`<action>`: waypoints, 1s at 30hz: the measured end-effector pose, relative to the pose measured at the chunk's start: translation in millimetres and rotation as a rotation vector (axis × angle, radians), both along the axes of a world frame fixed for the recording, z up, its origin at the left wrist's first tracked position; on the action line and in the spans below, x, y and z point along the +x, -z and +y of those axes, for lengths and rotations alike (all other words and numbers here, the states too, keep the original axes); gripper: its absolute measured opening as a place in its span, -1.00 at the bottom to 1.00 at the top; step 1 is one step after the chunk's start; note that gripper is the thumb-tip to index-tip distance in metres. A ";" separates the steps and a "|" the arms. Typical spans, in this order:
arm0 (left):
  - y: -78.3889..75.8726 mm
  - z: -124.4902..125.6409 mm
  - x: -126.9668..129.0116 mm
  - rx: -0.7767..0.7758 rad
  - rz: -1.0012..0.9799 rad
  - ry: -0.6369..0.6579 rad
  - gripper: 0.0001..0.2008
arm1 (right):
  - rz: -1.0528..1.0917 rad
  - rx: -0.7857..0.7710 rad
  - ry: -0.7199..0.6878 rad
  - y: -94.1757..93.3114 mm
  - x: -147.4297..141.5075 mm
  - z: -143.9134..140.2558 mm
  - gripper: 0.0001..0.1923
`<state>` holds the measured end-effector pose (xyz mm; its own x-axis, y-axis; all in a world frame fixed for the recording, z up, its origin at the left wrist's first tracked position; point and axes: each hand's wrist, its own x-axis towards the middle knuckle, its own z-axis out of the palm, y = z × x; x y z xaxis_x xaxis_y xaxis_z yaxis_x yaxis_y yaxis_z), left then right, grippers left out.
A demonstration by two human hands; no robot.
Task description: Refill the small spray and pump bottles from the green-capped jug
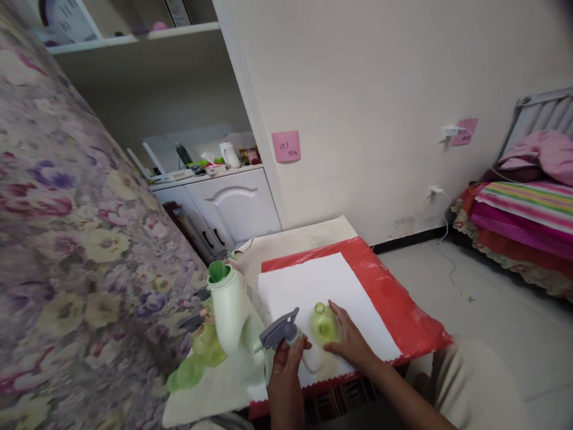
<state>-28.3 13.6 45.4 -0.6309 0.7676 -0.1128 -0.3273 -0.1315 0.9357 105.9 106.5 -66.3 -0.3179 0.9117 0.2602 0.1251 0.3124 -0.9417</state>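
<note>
My left hand grips a grey spray bottle trigger head by its collar, and a thin pale dip tube curves down from it. Around a translucent yellow-green bottle my right hand is closed; the bottle's neck is uncapped and it stands on or just over a white sheet. Left of my hands is a large pale green jug with its mouth uncovered and green inside. Behind it, partly hidden, sits another yellow-green spray bottle with a grey head, near green translucent cups.
Red plastic and a cream cloth cover the table under the sheet. A floral curtain hangs close on the left. A white cabinet with small items on top stands behind. A bed is at the right.
</note>
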 end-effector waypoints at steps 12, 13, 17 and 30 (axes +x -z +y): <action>-11.7 14.8 59.1 -0.036 0.083 0.428 -0.65 | -0.007 0.000 -0.067 -106.3 38.7 -66.1 -0.90; -11.7 18.6 64.3 -0.040 0.076 0.446 -0.65 | 0.013 -0.035 -0.049 -103.3 38.3 -65.9 -0.87; -2.2 36.0 76.5 -0.050 0.114 0.511 -0.60 | 0.090 -0.146 0.028 -87.0 46.9 -52.7 -0.71; 50.8 4.4 48.7 -0.063 0.240 0.719 -0.74 | -0.132 -0.258 0.267 -15.4 76.0 34.0 -0.68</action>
<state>20.4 18.0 -5.3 0.0101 0.9957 -0.0925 -0.0991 0.0931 0.9907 182.0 140.5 -51.0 -0.0761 0.9970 -0.0158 0.2953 0.0074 -0.9554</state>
